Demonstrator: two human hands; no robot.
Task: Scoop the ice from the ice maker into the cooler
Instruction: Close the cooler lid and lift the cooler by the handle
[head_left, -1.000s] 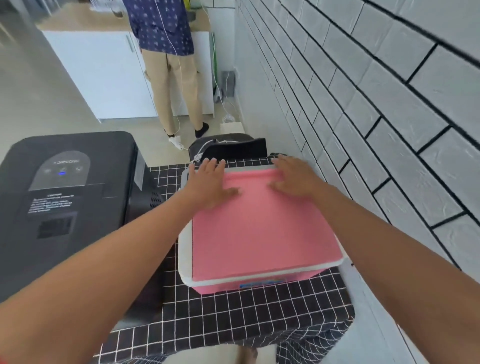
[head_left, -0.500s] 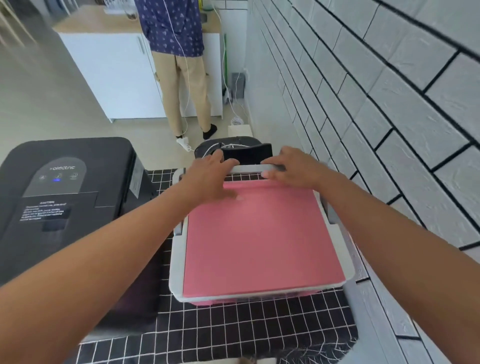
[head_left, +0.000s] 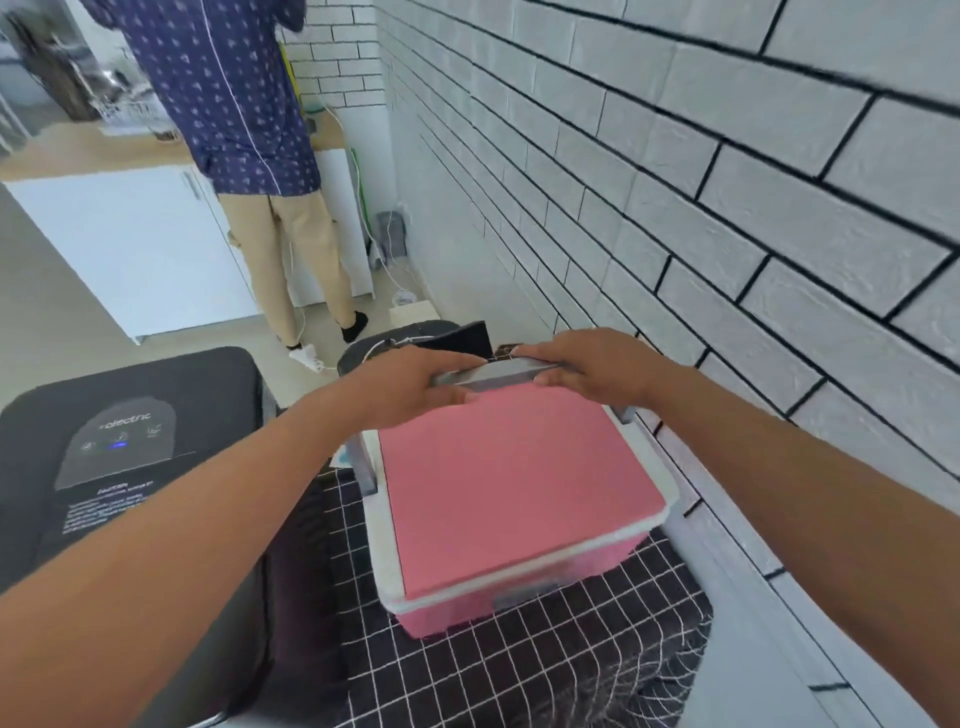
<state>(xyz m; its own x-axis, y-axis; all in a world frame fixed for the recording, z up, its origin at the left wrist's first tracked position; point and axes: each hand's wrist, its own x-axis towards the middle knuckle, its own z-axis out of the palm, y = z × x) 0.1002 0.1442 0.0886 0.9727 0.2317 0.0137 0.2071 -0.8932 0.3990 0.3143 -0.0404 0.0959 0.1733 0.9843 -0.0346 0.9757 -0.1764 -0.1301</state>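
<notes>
Both hands on the cooler's grey handle (head_left: 496, 375) at the far edge of the lid. Left hand (head_left: 415, 384) grasps the handle's left end, fingers curled over the top, thumb on the near side against the pink lid (head_left: 511, 478). Right hand (head_left: 592, 366) grasps the right end the same way, fingers wrapped over the bar.

Cooler (head_left: 519, 597): pink body, white rim, lid closed and flat. It sits on a black cloth (head_left: 519, 675) with a white grid, close to the white brick wall (head_left: 727, 208) on the right. The handle's left arm runs down the cooler's left side as a grey strut.

Ice maker (head_left: 130, 457): black, left of the cooler, just beside it, lid shut. Control panel on top shows a blue light. White text label below the panel, too blurred to read.

Far side: a black item (head_left: 415, 338) with a white cable sits just beyond the handle; can't tell what it is. Another person (head_left: 249, 156) in a blue patterned shirt and tan trousers stands at a white counter (head_left: 130, 244), back turned. White cable trails on the floor near their feet.
</notes>
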